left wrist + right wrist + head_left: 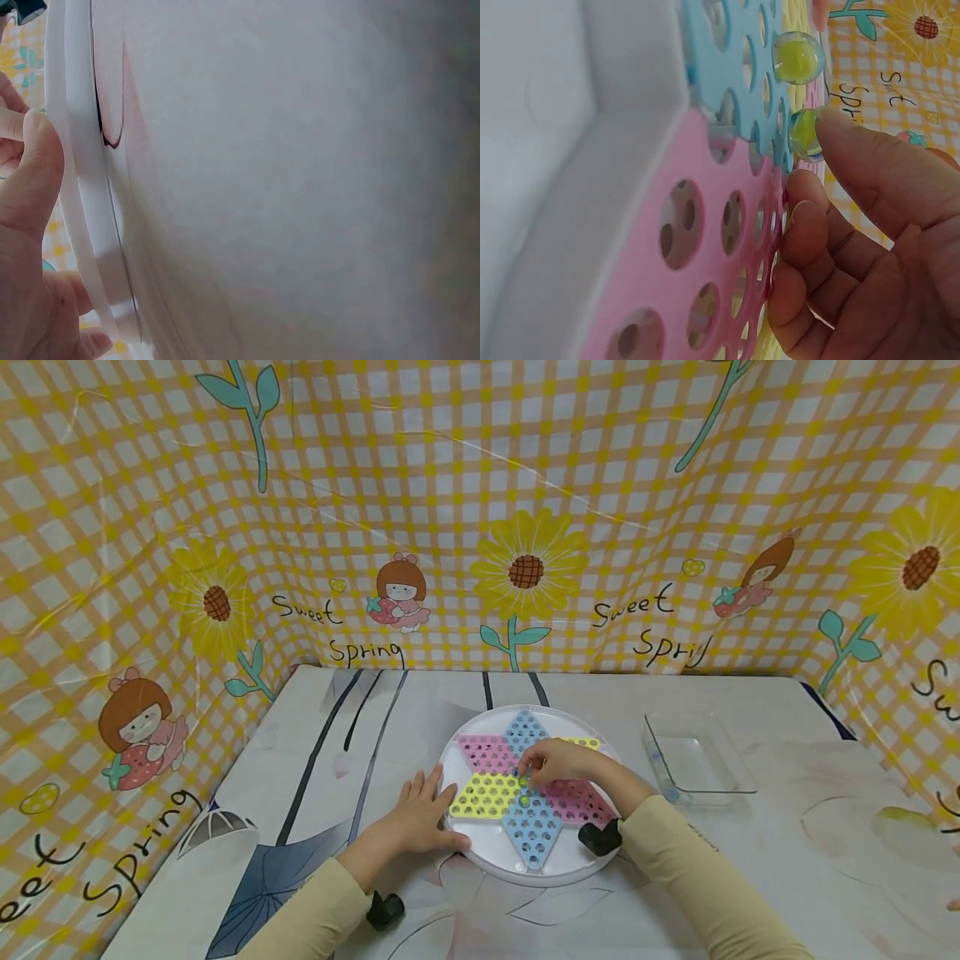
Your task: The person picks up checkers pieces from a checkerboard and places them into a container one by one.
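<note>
A round white Chinese checkers board lies on the table, with a star of light blue, pink and yellow perforated sections. Near its middle, one clear marble with a yellow-green core rests on the blue section. Beside it, my right hand pinches a second such marble between thumb and index finger, close to the board's surface; the other fingers curl near the pink section. My left hand touches the board's left rim with fingers spread, its thumb at the near edge.
To the board's right stands a clear rectangular glass dish, with bluish marbles along its left side. A checked cloth with sunflower prints hangs behind and beside the table. Black wrist straps show at both wrists.
</note>
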Action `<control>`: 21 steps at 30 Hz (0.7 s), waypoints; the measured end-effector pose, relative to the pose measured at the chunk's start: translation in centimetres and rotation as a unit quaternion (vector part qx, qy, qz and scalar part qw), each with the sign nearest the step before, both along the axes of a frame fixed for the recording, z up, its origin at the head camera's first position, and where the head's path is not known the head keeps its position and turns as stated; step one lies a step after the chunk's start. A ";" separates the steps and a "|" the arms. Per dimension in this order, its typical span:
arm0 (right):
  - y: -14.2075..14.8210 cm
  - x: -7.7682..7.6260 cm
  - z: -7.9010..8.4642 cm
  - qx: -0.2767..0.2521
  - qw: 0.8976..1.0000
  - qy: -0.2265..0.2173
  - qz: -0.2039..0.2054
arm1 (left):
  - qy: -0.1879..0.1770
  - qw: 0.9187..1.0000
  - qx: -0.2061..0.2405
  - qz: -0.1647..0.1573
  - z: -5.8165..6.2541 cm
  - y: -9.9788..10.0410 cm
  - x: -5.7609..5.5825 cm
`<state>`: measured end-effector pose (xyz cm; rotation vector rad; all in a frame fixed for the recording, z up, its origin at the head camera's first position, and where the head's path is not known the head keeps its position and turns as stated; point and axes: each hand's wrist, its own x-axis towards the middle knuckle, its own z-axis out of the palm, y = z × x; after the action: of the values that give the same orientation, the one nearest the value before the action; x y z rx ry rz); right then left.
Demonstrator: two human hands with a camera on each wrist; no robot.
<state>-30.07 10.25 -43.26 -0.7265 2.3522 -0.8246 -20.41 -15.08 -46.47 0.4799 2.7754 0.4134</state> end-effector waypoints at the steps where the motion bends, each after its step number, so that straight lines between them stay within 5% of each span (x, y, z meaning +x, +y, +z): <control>1: 0.0 0.0 0.0 0.002 1.000 0.002 0.000 | -0.001 1.000 0.000 0.000 0.0 0.0 0.0; 21: -0.2 0.3 0.3 -0.002 1.000 0.005 0.009 | -0.003 1.000 0.003 0.003 0.0 0.0 0.0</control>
<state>-29.76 10.04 -42.95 -0.7544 2.3487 -0.8209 -20.41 -15.10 -46.43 0.4720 2.7702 0.4252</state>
